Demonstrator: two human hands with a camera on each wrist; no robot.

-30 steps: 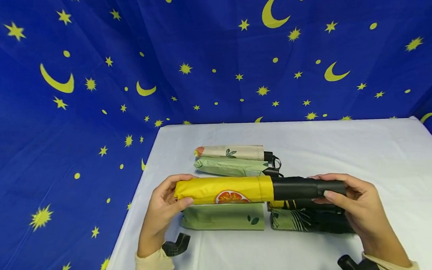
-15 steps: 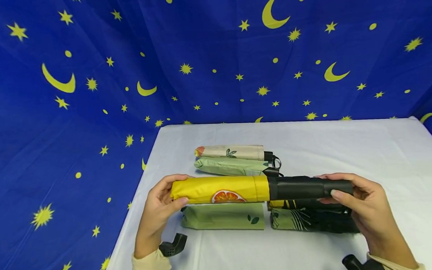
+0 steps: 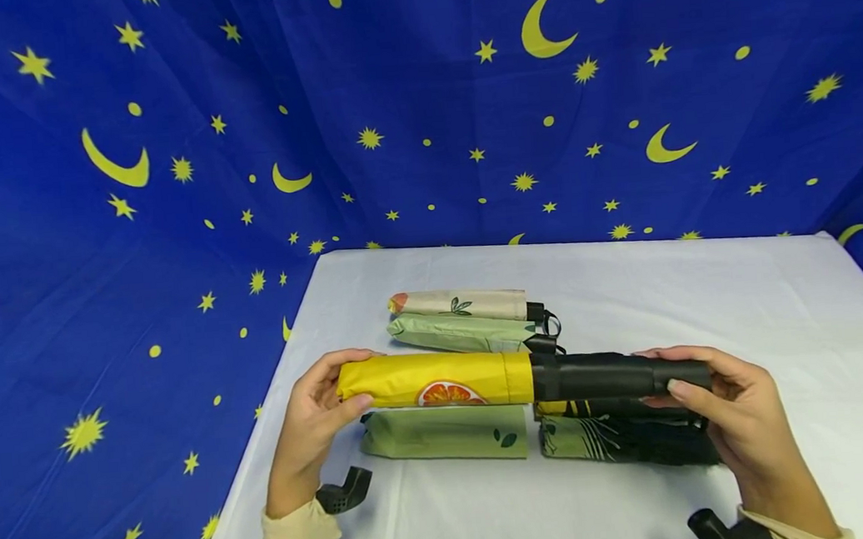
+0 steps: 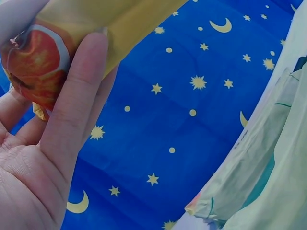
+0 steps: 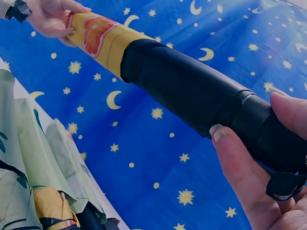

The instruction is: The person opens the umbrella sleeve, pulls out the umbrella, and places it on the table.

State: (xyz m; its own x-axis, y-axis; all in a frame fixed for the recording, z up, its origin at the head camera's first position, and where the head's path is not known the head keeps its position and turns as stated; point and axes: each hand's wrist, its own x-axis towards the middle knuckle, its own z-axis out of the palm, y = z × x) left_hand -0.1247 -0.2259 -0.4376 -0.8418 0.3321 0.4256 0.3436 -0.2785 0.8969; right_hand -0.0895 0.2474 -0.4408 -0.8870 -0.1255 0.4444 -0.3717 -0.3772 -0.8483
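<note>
A black folded umbrella (image 3: pixel 597 375) is held level above the table, one end inside a yellow sleeve (image 3: pixel 387 381) printed with an orange slice. My left hand (image 3: pixel 318 419) pinches the sleeve's closed end between thumb and fingers, as the left wrist view also shows. At the other end, my right hand (image 3: pixel 743 423) grips the umbrella by its handle (image 5: pixel 276 134), fingers curled round it. The right wrist view shows a long stretch of black outside the sleeve's mouth (image 5: pixel 125 55). The part inside the sleeve is hidden.
Behind lie a cream umbrella (image 3: pixel 479 304) and a light green one (image 3: pixel 458 332) on the white table (image 3: pixel 781 320). In front are a green sleeve (image 3: pixel 443 436), a dark patterned umbrella (image 3: pixel 624 444) and a partly hidden yellow-and-black item (image 3: pixel 562 410). Blue star-print cloth (image 3: pixel 427 94) hangs behind.
My hands have drawn apart, the left going left with the sleeve and the right going right with the umbrella. More of the black umbrella shows outside the yellow sleeve.
</note>
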